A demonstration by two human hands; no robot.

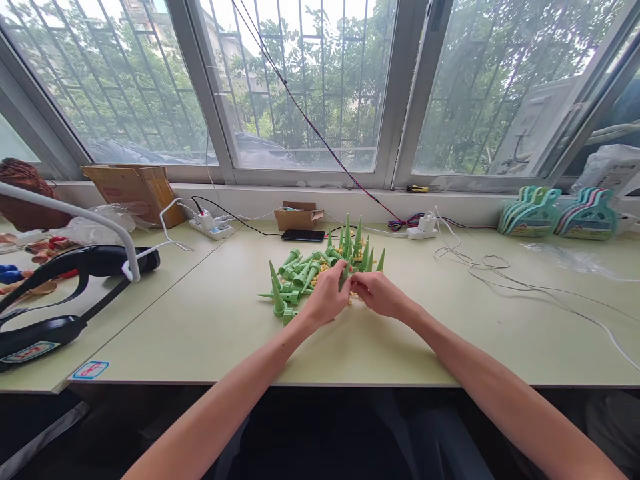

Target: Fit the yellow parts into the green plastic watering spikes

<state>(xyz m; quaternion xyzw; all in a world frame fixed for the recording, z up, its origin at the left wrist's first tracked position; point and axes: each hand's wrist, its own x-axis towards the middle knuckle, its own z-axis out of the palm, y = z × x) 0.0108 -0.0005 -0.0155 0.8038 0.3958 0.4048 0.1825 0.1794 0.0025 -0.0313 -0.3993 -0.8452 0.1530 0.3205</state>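
My left hand is closed around a green plastic spike, its pointed end upward. Close beside it, my right hand has its fingertips pinched together at the spike's lower part; what they hold is too small and hidden to make out. A pile of similar green spikes lies on the table left of my hands, a few of them standing point up. Several more stand upright behind my hands, such as one green spike. Small yellow pieces are scattered among them.
Behind the spikes lie a black phone and an open cardboard box. A power strip and loose white cable rest on the table. Black straps lie at left, packs of teal-handled items at right.
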